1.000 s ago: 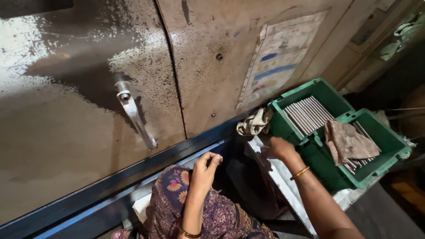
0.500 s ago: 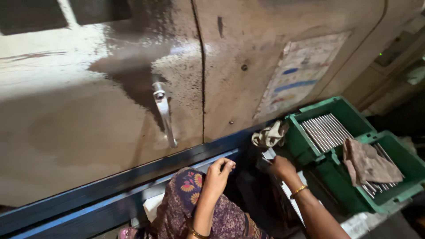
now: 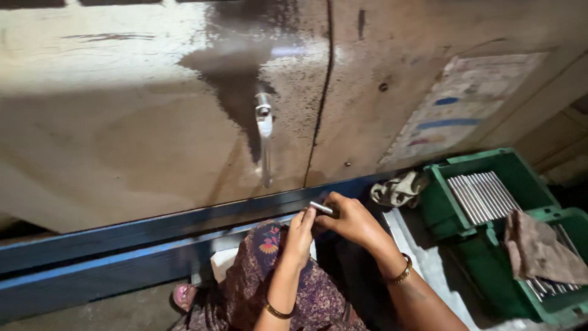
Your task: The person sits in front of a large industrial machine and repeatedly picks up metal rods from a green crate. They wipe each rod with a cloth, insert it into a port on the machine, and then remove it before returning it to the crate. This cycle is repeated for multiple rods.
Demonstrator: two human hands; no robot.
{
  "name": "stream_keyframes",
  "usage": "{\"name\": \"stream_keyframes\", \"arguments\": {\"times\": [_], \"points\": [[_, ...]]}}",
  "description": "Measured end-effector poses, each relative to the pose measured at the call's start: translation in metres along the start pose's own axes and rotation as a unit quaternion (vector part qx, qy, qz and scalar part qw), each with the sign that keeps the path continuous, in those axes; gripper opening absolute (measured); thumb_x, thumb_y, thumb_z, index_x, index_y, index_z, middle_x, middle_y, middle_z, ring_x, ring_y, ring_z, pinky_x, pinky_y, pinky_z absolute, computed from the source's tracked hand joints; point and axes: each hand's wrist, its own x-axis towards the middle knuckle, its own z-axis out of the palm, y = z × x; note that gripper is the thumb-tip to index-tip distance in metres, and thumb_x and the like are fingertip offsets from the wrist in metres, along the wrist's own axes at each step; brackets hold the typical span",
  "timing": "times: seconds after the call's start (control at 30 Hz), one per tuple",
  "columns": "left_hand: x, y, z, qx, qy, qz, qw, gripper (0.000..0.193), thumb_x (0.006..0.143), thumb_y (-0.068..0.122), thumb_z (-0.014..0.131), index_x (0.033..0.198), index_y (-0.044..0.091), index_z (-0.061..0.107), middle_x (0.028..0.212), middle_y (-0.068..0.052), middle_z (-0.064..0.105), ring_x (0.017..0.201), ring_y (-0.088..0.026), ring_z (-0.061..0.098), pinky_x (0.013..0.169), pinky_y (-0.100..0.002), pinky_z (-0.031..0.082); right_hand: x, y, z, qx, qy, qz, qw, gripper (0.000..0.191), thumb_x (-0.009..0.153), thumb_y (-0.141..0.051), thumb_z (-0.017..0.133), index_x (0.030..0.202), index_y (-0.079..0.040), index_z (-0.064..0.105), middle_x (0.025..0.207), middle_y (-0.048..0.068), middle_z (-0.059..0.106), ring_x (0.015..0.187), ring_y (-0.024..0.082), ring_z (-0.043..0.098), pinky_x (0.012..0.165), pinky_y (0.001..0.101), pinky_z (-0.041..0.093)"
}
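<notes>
1. Head view: the left hand [image 3: 300, 232] and the right hand [image 3: 350, 218] meet above the person's patterned lap, just in front of a blue metal rail [image 3: 153, 236].
2. A short metal rod [image 3: 321, 208] lies between them; the right hand's fingers pinch one end, the left hand's fingertips close on the other.
3. Behind stands a stained metal cabinet door [image 3: 153, 122] with a steel handle [image 3: 264, 132].
4. To the right, a green crate [image 3: 441, 205] holds a row of similar rods [image 3: 481, 196]; a second crate [image 3: 551, 306] carries a brown cloth [image 3: 539, 251].
5. A crumpled rag [image 3: 398, 189] sits beside the first crate.
</notes>
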Motion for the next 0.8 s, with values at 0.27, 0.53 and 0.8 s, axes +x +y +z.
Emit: {"name": "stream_keyframes", "arguments": {"times": [0.27, 0.53, 0.8], "points": [[-0.012, 0.034, -0.011, -0.083, 0.151, -0.031, 0.985, 0.035, 0.102, 0.038, 0.054, 0.093, 0.006, 0.066, 0.070, -0.003, 0.064, 0.049, -0.013, 0.052, 0.043, -0.027, 0.039, -0.013, -0.005, -0.005, 0.138, -0.053, -0.006, 0.989, 0.019, 0.090, -0.016, 0.076, 0.099, -0.001, 0.068, 0.077, 0.002, 0.065, 0.072, 0.006, 0.056, 0.063, 0.0270, 0.048], [-0.014, 0.040, -0.006, -0.122, 0.106, -0.048, 0.986, 0.037, 0.100, 0.042, 0.061, 0.077, 0.012, 0.060, 0.055, 0.003, 0.048, 0.036, -0.007, 0.035, 0.033, -0.024, 0.024, -0.022, -0.005, -0.002, 0.152, -0.126, -0.049, 0.979, 0.019, 0.089, -0.015, 0.075, 0.100, -0.001, 0.068, 0.079, 0.001, 0.070, 0.076, 0.005, 0.059, 0.067, 0.0272, 0.052], [-0.014, 0.040, -0.003, -0.117, 0.107, -0.078, 0.984, 0.037, 0.099, 0.040, 0.062, 0.072, 0.014, 0.058, 0.054, 0.005, 0.046, 0.035, -0.007, 0.035, 0.033, -0.023, 0.023, -0.021, -0.020, -0.007, 0.109, -0.143, -0.043, 0.983, 0.019, 0.089, -0.016, 0.076, 0.097, 0.000, 0.070, 0.075, 0.004, 0.069, 0.073, 0.008, 0.058, 0.066, 0.0293, 0.052]]}}
